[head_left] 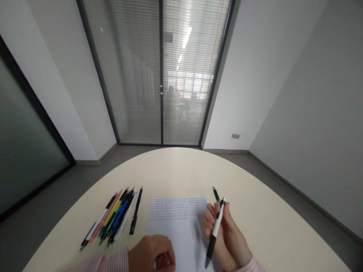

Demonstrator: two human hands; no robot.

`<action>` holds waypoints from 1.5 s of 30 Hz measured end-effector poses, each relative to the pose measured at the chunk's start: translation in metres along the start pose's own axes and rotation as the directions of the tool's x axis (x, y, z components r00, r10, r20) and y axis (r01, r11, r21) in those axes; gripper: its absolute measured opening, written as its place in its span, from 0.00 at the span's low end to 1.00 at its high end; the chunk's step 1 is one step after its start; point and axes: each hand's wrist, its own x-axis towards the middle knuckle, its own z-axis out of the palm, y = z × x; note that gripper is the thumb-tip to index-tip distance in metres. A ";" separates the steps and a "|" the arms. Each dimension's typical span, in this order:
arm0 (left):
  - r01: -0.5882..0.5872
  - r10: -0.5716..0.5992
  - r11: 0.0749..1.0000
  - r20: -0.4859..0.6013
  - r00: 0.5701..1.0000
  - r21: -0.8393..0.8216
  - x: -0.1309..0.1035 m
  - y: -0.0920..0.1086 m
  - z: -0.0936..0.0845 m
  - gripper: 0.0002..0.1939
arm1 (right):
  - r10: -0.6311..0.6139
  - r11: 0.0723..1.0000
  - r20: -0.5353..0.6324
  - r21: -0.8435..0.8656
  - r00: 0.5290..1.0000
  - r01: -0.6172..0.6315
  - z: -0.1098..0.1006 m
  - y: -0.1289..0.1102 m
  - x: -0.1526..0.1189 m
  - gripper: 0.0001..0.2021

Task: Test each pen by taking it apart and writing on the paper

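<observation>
While right hand (230, 241) holds pen (217, 226), paper (176, 226) below, pens (120, 216) clustered alongside

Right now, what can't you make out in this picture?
In the head view:
Writing on the paper: too small to read.
The paper's near end: cut off by the bottom edge.
Rest of the green-banded pen: behind the right hand.
Anything inside the left hand: hidden by its curl.

The left sleeve (115, 260), lower left, has fine pink and white stripes; the right sleeve (252, 265), at the bottom edge right of centre, is likewise pink-striped.
</observation>
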 end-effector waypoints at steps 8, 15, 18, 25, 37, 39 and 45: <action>0.009 -0.008 1.000 -0.042 0.999 0.008 0.000 0.001 0.000 0.03 | -0.568 0.555 0.000 -0.739 0.823 0.383 -0.046 -0.063 -0.009 0.16; 0.101 -0.095 0.994 -0.154 0.984 0.031 -0.004 0.008 0.006 0.07 | -0.759 -0.308 0.222 -0.951 0.613 -0.036 -0.079 -0.080 -0.005 0.21; 0.095 -0.093 0.995 -0.123 0.988 0.017 -0.005 0.009 0.007 0.06 | -0.683 -0.450 0.322 -0.892 0.656 -0.032 -0.085 -0.076 -0.003 0.21; 0.103 -0.099 0.995 -0.169 0.981 0.016 -0.005 0.008 0.009 0.05 | -0.501 -0.490 0.400 -0.862 0.767 0.130 -0.098 -0.065 -0.001 0.14; 0.079 -0.072 0.996 -0.136 0.988 0.049 -0.004 0.007 0.011 0.05 | -0.424 -0.399 0.449 -0.872 0.786 0.282 -0.093 -0.053 -0.004 0.12; 0.065 -0.059 0.997 -0.135 0.989 0.042 -0.004 0.007 0.011 0.06 | -0.427 -0.379 0.457 -0.874 0.780 0.304 -0.088 -0.052 -0.006 0.11; 0.032 -0.029 0.999 -0.125 0.992 0.027 -0.003 0.007 0.005 0.04 | -0.419 -0.446 0.605 -0.787 0.677 0.427 -0.049 -0.043 -0.021 0.04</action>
